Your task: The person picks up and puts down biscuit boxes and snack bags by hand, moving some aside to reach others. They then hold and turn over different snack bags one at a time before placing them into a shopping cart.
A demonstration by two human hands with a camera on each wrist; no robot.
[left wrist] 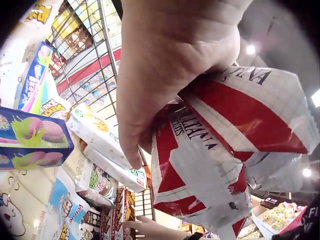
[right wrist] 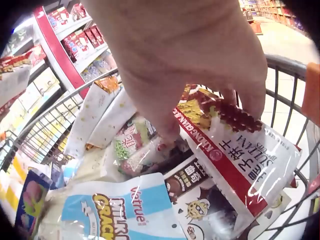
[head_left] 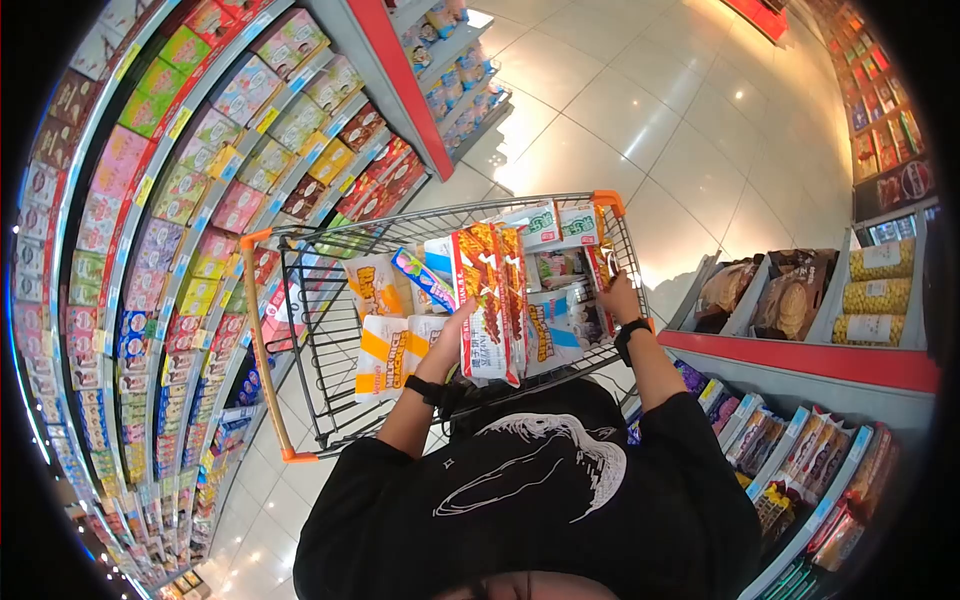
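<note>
My left hand (head_left: 449, 342) grips two packs of sultana biscuits (head_left: 486, 300), held upright side by side over the middle of the wire shopping cart (head_left: 291, 290). In the left wrist view their red and white ends (left wrist: 192, 165) hang below the fingers. At the cart's right end my right hand (head_left: 621, 299) pinches another sultana biscuit pack (right wrist: 232, 155) by its upper part. That pack lies slanted along the cart wall, over a cartoon-printed package (right wrist: 200, 205). Close beside it is a blue and white bag of milk crackers (right wrist: 125, 210).
Also in the cart are orange and white cracker bags (head_left: 383, 360), a blue and purple box (head_left: 424, 277) and white and green packs (head_left: 578, 226). Tall snack shelves (head_left: 150, 250) line the left side. A red-edged display (head_left: 800, 357) stands close at the right.
</note>
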